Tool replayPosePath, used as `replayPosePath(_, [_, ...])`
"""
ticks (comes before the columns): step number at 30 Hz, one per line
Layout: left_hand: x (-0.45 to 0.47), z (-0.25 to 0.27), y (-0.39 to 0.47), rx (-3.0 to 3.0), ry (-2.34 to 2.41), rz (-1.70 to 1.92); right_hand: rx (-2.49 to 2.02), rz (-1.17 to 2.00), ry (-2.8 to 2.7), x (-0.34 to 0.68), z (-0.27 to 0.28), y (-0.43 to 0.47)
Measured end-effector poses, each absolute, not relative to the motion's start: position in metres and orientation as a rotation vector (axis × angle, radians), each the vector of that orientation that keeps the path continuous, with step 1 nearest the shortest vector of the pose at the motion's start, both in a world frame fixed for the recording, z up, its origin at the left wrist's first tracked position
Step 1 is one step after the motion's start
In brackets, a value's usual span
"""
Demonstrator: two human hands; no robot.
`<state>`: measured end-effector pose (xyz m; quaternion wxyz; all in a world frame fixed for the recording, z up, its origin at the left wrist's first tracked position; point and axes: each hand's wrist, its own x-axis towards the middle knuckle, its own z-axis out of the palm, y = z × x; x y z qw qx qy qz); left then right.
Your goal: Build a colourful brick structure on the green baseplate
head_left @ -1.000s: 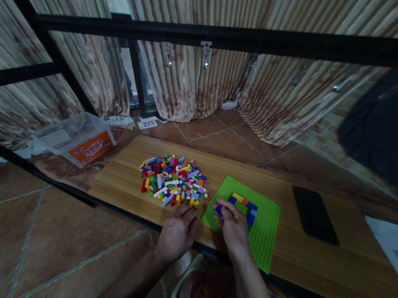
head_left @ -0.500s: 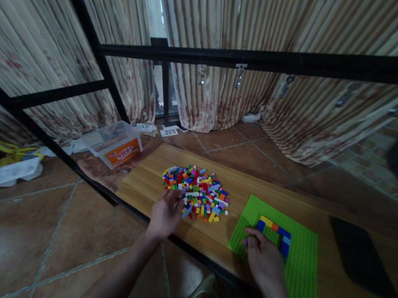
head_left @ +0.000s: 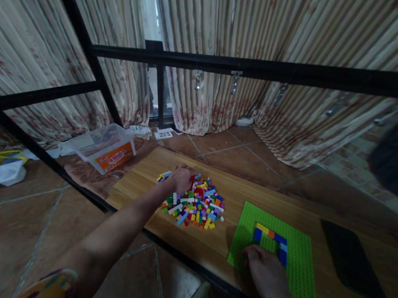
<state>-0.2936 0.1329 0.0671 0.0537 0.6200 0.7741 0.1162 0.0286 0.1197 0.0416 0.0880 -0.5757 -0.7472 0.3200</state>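
Note:
My left hand [head_left: 181, 178] reaches over the far left part of a pile of small coloured toy bricks [head_left: 198, 207]. Its fingers lie stretched over the bricks, with the tips partly hidden among them. My right hand [head_left: 266, 269] is closed at the near left side of a brick outline [head_left: 282, 252] in blue, yellow and orange. That outline stands on a green studded baseplate [head_left: 303, 265]. The fingers are curled together, and whatever is between them is hidden.
Pile and baseplate are on a wooden board [head_left: 161, 156] with a dark edge. A dark flat panel [head_left: 353, 262] lies at the right. A clear plastic box [head_left: 106, 144] with an orange label sits on the floor. A black metal rail [head_left: 261, 69] crosses before striped curtains.
My left hand has moved from the pile's near left edge to its far side. The right hand remains by the brick outline. The camera view has shifted slightly.

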Motion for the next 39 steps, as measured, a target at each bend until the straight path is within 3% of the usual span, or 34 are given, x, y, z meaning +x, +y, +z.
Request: replayPosePath(39, [-0.319, 0.069, 0.134, 1.879, 2.329, 0.165, -1.607, 1.026, -2.202, 0.019, 0.038, 0.118])
